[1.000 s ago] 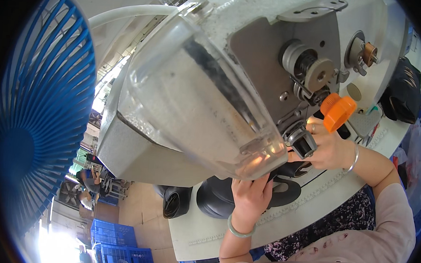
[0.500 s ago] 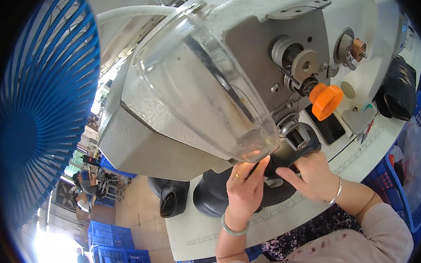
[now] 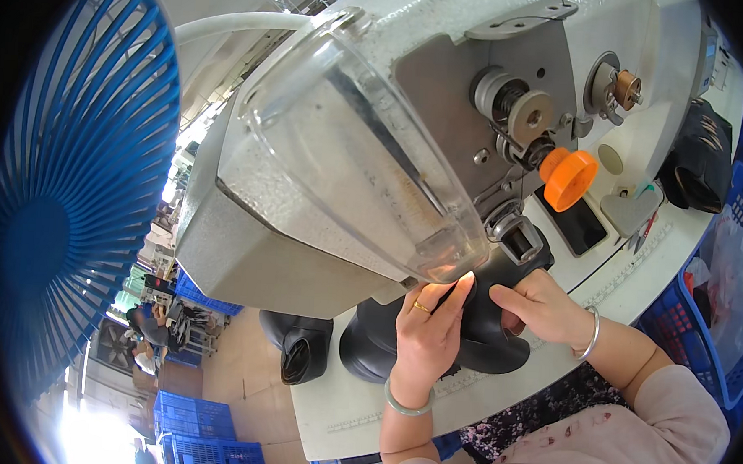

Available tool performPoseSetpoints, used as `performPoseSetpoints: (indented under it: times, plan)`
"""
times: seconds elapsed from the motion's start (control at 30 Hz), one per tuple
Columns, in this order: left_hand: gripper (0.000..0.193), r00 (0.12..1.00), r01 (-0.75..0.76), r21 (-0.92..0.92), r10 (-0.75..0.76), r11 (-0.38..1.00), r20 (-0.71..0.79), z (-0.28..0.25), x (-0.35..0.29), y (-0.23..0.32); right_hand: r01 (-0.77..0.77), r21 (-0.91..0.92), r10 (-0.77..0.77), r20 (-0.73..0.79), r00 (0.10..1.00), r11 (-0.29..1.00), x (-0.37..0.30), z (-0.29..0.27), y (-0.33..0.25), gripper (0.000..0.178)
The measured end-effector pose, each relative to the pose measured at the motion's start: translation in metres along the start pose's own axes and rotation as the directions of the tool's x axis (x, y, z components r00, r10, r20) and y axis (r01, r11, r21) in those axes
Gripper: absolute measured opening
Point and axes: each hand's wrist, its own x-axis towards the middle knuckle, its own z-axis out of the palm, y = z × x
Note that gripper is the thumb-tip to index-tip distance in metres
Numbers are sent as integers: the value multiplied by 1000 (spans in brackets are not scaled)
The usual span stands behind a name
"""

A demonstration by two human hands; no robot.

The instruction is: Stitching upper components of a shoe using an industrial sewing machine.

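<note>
A black leather piece, looking like a shoe upper, lies bent under the head of a grey sewing machine. My left hand, with a gold ring, pinches its left side right below the clear guard; the fingertips are in the lamp's light. On the right, my right hand grips the same leather, thumb on top and fingers partly tucked out of sight. The needle and stitching point are hidden behind the guard and fingers. More black leather lies at the left of my left hand.
A blue fan stands at far left. On the white table are a rolled black piece, a phone, small snips and a black upper. A blue crate adjoins the right edge.
The leather has swung round, and its curved lower edge now droops between my hands, covering the pale gap seen before. My right hand has shifted slightly left; my left has barely moved.
</note>
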Motion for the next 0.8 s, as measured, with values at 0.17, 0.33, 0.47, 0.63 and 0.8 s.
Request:
performPoseSetpoints:
  times: [0.17, 0.33, 0.47, 0.63, 0.8]
  plan:
    - [41, 1000, -8, 9, 8, 1000, 0, 1, 2, -3, 32, -88, -33, -17, 999, 996, 4, -1, -1, 64]
    - [40, 1000, -7, 23, 6, 1000, 16, -1, 2, -6, 31, -139, -35, -31, 999, 990, 10, -1, -2, 64]
    - [37, 999, -14, 48, 13, 999, 34, -3, 1, -8, 10, -52, -11, -4, 1000, 999, 12, -5, 0, 64]
    - [33, 999, -45, 12, 45, 999, 22, -3, -2, -8, -70, 73, 66, 57, 996, 995, 15, -16, 4, 63]
    - [29, 993, 120, -161, -117, 980, 28, -4, -4, -7, -108, 97, 98, 94, 991, 989, 19, -28, 2, 56]
